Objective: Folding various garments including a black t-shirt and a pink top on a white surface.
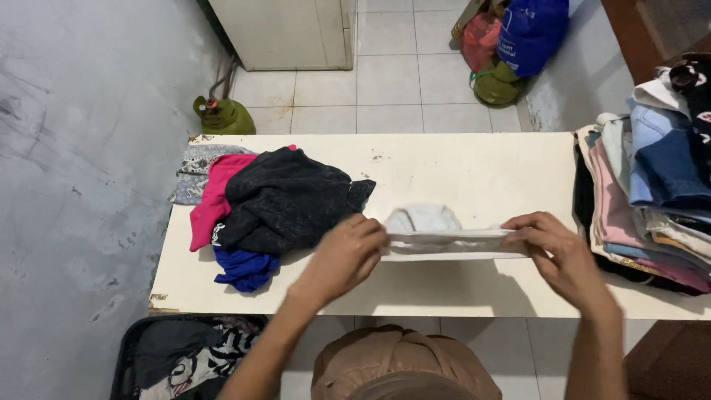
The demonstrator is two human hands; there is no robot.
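Head view: left hand and right hand pinch a seemingly folded pale garment, stretched left-right.

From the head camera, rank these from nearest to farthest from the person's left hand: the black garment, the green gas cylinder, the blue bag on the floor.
From the left hand:
1. Black garment, on the table just left of the hand.
2. Green gas cylinder, on the floor beyond the table's far left corner.
3. Blue bag, on the floor far right.
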